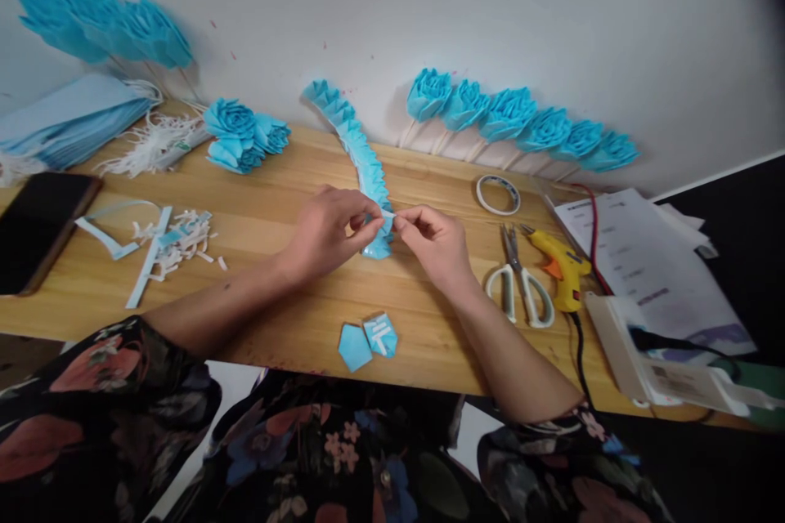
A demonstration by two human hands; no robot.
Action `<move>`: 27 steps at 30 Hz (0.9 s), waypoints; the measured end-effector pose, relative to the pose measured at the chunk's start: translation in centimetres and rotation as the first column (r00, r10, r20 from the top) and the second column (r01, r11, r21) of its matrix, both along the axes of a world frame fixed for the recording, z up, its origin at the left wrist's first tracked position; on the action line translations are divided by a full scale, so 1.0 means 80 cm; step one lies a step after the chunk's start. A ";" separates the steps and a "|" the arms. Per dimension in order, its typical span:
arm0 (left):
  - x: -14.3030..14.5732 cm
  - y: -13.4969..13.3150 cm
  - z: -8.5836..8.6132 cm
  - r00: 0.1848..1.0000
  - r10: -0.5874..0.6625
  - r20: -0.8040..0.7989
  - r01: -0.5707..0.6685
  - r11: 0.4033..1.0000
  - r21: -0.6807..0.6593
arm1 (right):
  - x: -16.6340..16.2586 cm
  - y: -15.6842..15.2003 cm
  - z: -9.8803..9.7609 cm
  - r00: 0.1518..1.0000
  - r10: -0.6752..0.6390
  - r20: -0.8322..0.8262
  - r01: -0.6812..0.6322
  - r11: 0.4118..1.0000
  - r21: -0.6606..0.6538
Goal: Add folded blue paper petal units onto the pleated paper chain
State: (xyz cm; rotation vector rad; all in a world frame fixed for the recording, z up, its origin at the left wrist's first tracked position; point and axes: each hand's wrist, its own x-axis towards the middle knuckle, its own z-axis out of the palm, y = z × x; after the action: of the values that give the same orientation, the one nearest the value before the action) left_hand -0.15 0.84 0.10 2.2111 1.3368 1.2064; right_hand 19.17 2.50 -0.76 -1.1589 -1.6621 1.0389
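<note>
A long curved chain of folded blue paper pieces [361,151] runs from the wall toward me across the wooden table [275,212]. My left hand [328,229] is closed on the chain's near end. My right hand [432,241] pinches a small white strip [388,214] right at that end. The two hands meet over the chain's lowest piece. Two loose folded blue pieces [368,341] lie near the table's front edge, one with white tape strips on it.
Blue paper roses [515,114] lean on the wall; more roses [242,133] lie left. Tape roll [498,194], scissors [520,282], yellow glue gun [561,265], power strip [656,364] and papers [643,261] sit right. Phone [37,229], paper scraps [165,241], blue sheets [67,118] at left.
</note>
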 end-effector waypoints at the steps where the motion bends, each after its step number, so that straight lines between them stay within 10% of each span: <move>1: 0.000 0.000 -0.002 1.000 0.000 -0.011 0.000 1.000 -0.002 | -0.001 -0.001 0.000 1.000 -0.002 0.016 0.002 1.000 0.028; 15: 0.001 0.002 -0.006 0.995 -0.002 -0.100 -0.008 0.996 -0.094 | -0.004 -0.010 0.000 0.964 -0.029 0.263 -0.081 0.913 0.400; 27: 0.001 0.000 -0.005 0.995 -0.047 -0.089 0.042 0.997 -0.065 | -0.004 -0.009 -0.002 0.967 -0.025 0.253 -0.088 0.901 0.425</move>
State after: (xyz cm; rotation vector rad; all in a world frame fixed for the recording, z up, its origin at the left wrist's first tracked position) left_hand -0.08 0.81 -0.29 2.2630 1.3326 1.0461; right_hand 18.86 1.74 -0.93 -0.9928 -1.9921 0.5051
